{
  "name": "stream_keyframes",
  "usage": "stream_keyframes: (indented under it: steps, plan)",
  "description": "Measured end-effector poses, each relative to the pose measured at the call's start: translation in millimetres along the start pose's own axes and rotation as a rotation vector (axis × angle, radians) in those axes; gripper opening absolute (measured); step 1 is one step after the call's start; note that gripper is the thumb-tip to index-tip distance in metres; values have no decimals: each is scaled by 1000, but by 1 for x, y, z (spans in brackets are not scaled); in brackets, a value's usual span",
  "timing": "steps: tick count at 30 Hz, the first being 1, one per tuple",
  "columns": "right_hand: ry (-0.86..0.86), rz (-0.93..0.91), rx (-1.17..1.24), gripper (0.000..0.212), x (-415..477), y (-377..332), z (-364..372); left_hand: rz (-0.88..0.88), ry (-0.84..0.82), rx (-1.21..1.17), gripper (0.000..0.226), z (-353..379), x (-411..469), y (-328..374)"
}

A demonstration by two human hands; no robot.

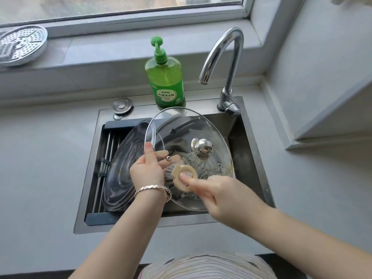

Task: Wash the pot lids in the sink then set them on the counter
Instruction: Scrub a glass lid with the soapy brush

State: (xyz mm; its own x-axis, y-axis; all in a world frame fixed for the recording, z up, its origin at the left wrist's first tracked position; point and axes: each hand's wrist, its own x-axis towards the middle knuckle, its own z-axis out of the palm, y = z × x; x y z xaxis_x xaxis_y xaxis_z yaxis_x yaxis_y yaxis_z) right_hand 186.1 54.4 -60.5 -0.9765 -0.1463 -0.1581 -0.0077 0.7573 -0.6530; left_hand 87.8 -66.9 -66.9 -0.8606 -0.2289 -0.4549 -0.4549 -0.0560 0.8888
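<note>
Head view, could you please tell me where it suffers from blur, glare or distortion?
In the head view, the right hand and its scrubber are motion-blurred; the left hand gripping the glass lid is sharp; daylight leaves bright highlights on the faucet; the wide lens bows the window frame.

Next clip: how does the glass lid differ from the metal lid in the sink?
The glass lid is see-through with a shiny knob; the metal lid is opaque and ridged. The left hand grips the glass lid's rim, tilting it up; the metal lid lies low in the sink. The right hand holds a scrubber on the sudsy glass lid, not the metal lid. Both are round.
</note>
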Motion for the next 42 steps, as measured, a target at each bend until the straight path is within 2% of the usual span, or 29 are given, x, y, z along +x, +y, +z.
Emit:
stream_keyframes:
  steps: [2, 4, 5, 9, 13, 14, 17, 18, 22, 26, 30, 35, 38, 39, 42]
  plan:
    - [7, 51, 22, 49, 6, 7, -7, 9, -17, 35, 48, -2, -2, -1]
    - [144, 174, 122, 47, 21, 22, -18, 10, -50, 41, 47, -1, -5, -1]
    - [169, 179, 124, 46, 23, 22, -20, 28, -60, 55, 47, 0, -6, -1]
    - [7, 7, 106, 51, 8, 0, -7, 151, -70, 214, 47, -6, -3, -5]
    - [220, 210, 181, 48, 28, 35, -30, 166, -157, 263, 49, -8, -4, -4]
    - [208, 210, 181, 46, 26, 31, -31, 168, -172, 273, 49, -9, -3, -5]
    - [2, 58, 121, 48, 6, 4, -14, 150, -220, 260, 47, -12, -1, -5]
    - [-8, 50, 99, 48, 5, 4, -16, 143, -234, 265, 47, -13, -1, -5]
    - [221, 240, 161, 44, 30, 33, -35, 162, -287, 263, 47, -12, -9, -4]
    - [23, 67, 153, 46, 15, 2, -20, 221, -302, 308, 44, -15, -4, -8]
    - [221, 235, 183, 43, 40, 35, -48, 186, -381, 280, 50, -14, -7, -6]
    - [58, 65, 204, 44, 25, 6, -29, 218, -380, 275, 39, -16, -6, -3]
    - [223, 238, 262, 42, 46, 33, -48, 221, -379, 314, 43, -16, -5, -2]
    - [225, 247, 280, 42, 46, 31, -48, 223, -373, 327, 43, -16, -5, -3]
    - [89, 73, 291, 44, 30, 2, -25, 253, -372, 332, 55, -17, -1, -3]
